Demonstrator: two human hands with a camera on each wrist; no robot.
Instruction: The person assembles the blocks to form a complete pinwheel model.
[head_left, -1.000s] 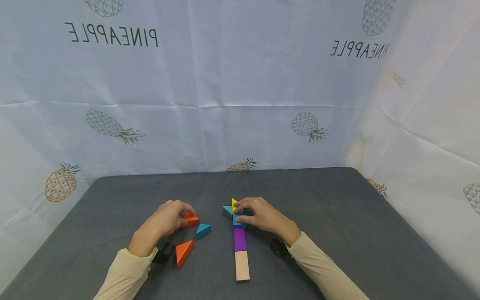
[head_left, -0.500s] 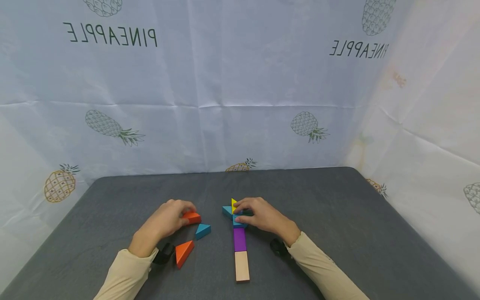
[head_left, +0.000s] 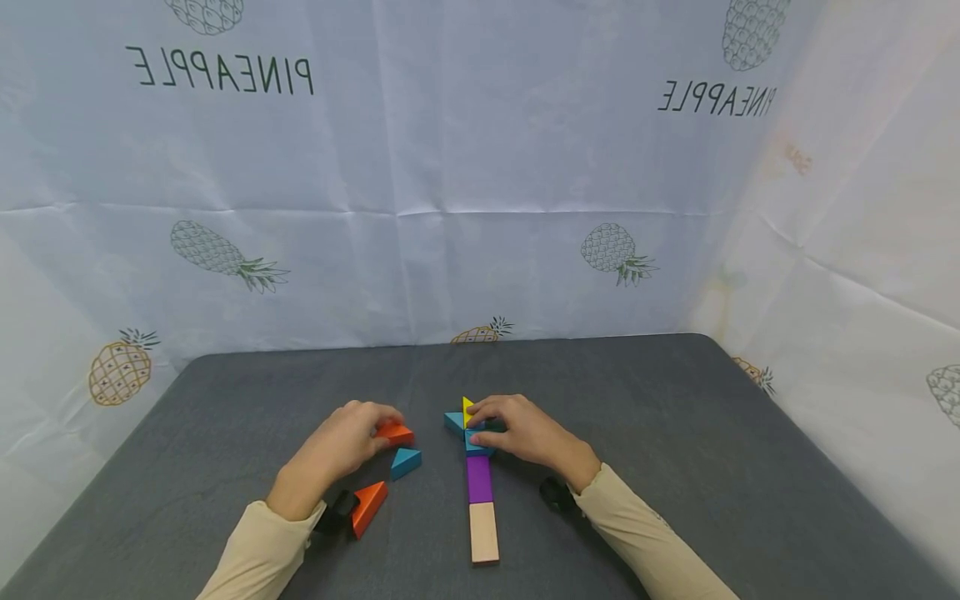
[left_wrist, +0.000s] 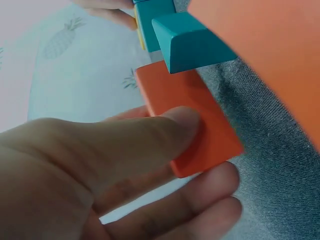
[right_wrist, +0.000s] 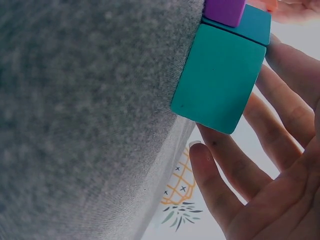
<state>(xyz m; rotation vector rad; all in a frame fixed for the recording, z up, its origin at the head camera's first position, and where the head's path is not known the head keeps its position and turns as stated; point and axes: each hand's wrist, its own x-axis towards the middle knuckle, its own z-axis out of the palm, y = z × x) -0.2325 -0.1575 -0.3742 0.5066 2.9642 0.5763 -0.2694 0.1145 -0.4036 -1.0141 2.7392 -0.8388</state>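
Note:
My left hand (head_left: 345, 446) pinches an orange triangular block (head_left: 397, 435); its thumb lies over the block's face in the left wrist view. A loose blue triangular block (head_left: 406, 462) lies just in front of that one. My right hand (head_left: 525, 429) spans a cluster of blocks, thumb on a blue triangular block (head_left: 476, 443) and forefinger at a yellow triangular block (head_left: 467, 407). On the cluster's left side sits another blue block (head_left: 453, 422). In the right wrist view several fingers run along a teal block (right_wrist: 220, 77), mostly hidden under the hand from above.
Below the cluster, a purple block (head_left: 479, 479) and a plain wooden block (head_left: 483, 533) continue in line toward the near edge. A second orange triangular block (head_left: 369, 507) lies beside the left wrist. A dark grey table (head_left: 637, 367) meets a pineapple-print curtain (head_left: 510, 275) behind.
My left hand has moved a little to the right with the orange triangular block, toward the cluster. My right hand has stayed in place on the blocks.

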